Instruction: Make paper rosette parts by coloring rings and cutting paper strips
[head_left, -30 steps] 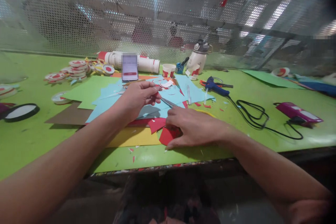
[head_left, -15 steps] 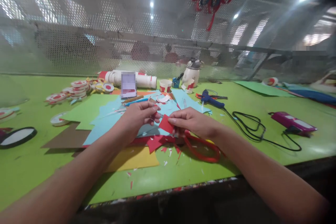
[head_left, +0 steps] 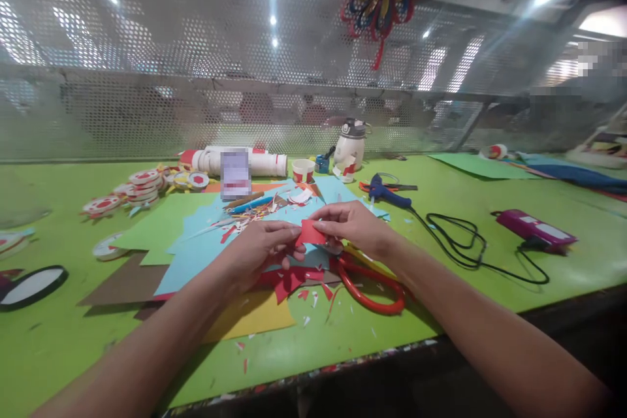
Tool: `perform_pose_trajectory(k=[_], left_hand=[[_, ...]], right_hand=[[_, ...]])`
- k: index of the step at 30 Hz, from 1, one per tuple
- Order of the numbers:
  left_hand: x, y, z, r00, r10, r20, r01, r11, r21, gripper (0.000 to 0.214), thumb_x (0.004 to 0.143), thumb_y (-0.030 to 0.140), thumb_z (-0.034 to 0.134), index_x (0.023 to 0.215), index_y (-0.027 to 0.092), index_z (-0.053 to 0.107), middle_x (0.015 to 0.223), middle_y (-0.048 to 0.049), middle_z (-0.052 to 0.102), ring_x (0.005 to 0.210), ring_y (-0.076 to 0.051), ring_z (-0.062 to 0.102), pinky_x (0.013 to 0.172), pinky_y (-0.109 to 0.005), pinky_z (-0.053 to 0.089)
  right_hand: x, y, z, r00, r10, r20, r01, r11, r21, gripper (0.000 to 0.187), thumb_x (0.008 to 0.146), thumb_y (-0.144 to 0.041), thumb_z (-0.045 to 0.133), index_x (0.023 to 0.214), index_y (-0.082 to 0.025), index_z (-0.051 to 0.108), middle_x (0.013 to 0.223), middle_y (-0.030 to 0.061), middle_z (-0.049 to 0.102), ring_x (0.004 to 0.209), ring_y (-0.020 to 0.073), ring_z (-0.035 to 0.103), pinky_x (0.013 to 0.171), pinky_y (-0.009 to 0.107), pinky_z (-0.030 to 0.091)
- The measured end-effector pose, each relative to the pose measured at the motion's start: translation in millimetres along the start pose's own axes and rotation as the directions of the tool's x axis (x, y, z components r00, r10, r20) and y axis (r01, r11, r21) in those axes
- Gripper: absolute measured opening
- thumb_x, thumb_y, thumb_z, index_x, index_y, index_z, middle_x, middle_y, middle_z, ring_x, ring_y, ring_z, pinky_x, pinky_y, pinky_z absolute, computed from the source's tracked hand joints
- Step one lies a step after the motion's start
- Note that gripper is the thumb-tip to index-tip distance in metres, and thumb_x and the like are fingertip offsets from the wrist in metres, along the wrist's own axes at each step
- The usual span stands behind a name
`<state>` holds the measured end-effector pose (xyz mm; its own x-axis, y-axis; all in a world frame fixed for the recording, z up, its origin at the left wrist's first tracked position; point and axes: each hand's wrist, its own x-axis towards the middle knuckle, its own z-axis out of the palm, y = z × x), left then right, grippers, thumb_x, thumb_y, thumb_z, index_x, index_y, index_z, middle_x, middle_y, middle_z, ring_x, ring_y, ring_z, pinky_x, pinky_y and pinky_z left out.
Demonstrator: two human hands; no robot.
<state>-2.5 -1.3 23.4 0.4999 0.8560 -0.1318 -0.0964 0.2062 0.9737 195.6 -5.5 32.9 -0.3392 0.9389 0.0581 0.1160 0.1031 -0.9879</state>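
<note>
Both hands hold a small red paper piece (head_left: 310, 233) above a pile of coloured sheets. My left hand (head_left: 264, 248) pinches its left edge, fingers curled. From the right, my right hand (head_left: 350, 225) pinches the same piece between thumb and fingers. Red-handled scissors (head_left: 368, 282) lie on the green table (head_left: 73, 333) just under my right wrist. Light blue sheets (head_left: 196, 251), red scraps (head_left: 289, 279) and a yellow sheet (head_left: 255, 313) lie below the hands.
A blue glue gun (head_left: 389, 191) with a black cord (head_left: 460, 241) lies to the right, beyond it a pink device (head_left: 533, 227). White rolls (head_left: 262, 162), a cup (head_left: 302, 170), a white bottle (head_left: 350, 144) and stacked paper discs (head_left: 142, 184) line the back. A perforated screen (head_left: 147, 111) closes the far side.
My right hand left the table, picked up the red piece and raised it to my left hand, which now pinches it too. The scissors have come into view. The camera tilted up.
</note>
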Motion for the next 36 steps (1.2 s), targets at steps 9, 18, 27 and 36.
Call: perform_pose_trajectory(k=[9, 18, 27, 36], left_hand=[[0.0, 1.6, -1.2, 0.998, -0.029, 0.054, 0.029, 1.0, 0.005, 0.018, 0.078, 0.031, 0.068, 0.076, 0.013, 0.063, 0.064, -0.004, 0.067, 0.056, -0.013, 0.064, 0.041, -0.017, 0.042], [1.2, -0.5, -1.4, 0.998, -0.044, 0.041, 0.045, 0.999, -0.024, 0.017, 0.078, 0.028, 0.067, 0.074, 0.013, 0.06, 0.066, -0.0052, 0.068, 0.058, -0.013, 0.065, 0.044, -0.018, 0.044], [0.6, -0.9, 0.6, 0.998, -0.046, 0.036, 0.048, 0.997, -0.053, 0.02, 0.077, 0.03, 0.068, 0.073, 0.014, 0.059, 0.058, -0.0023, 0.065, 0.043, -0.007, 0.052, 0.043, -0.017, 0.039], [3.9, -5.2, -5.0, 0.999, 0.03, 0.018, -0.029, 0.998, -0.062, 0.02, 0.076, 0.03, 0.07, 0.074, 0.014, 0.06, 0.059, -0.0023, 0.067, 0.047, -0.006, 0.05, 0.05, -0.016, 0.037]], right_hand=[[1.8, 3.2, -2.7, 1.0, -0.012, 0.01, 0.012, 0.999, -0.045, 0.027, 0.076, -0.033, 0.066, 0.093, -0.012, 0.069, 0.051, -0.0035, 0.054, 0.045, 0.01, 0.045, 0.044, 0.025, 0.034], [0.5, 0.0, -2.1, 0.999, -0.042, -0.019, 0.041, 0.996, -0.076, 0.024, 0.076, -0.031, 0.064, 0.091, -0.013, 0.069, 0.057, -0.0021, 0.056, 0.049, 0.0097, 0.045, 0.049, 0.026, 0.035], [-1.1, -1.2, -1.4, 0.999, -0.018, 0.045, 0.019, 0.999, -0.027, 0.023, 0.075, -0.025, 0.066, 0.095, -0.013, 0.071, 0.057, -0.0023, 0.055, 0.049, 0.0101, 0.045, 0.049, 0.028, 0.034], [-3.3, -4.0, -2.5, 0.998, -0.017, 0.064, 0.006, 0.987, 0.16, 0.05, 0.065, -0.012, 0.072, 0.114, -0.017, 0.064, 0.073, -0.0032, 0.057, 0.062, 0.0099, 0.052, 0.058, 0.027, 0.041]])
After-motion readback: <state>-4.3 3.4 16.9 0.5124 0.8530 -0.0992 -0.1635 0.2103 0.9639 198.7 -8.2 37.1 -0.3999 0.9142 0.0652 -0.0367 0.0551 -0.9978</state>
